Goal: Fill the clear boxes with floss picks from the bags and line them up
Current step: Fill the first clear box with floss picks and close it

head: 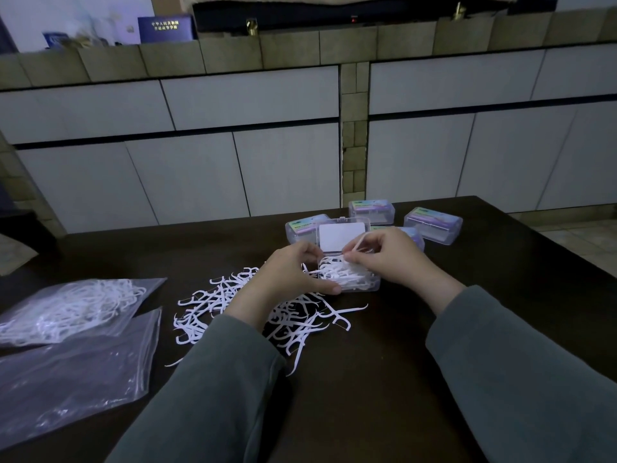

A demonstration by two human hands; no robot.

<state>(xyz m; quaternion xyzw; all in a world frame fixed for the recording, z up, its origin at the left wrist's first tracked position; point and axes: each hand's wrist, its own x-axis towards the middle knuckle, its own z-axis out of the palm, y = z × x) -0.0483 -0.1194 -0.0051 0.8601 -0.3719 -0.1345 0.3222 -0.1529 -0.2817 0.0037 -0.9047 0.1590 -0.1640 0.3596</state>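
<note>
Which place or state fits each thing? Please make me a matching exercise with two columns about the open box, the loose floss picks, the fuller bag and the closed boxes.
Things:
1. open box
2. loose floss picks
3. fuller bag
4. closed boxes

Places or states:
A. lying at the left edge of the table
B. standing behind the hands, lids shut
C. steadied by the left hand, lid raised
D. scattered on the dark table under the left forearm

Pairs: 1-C, 2-D, 3-A, 4-B
</note>
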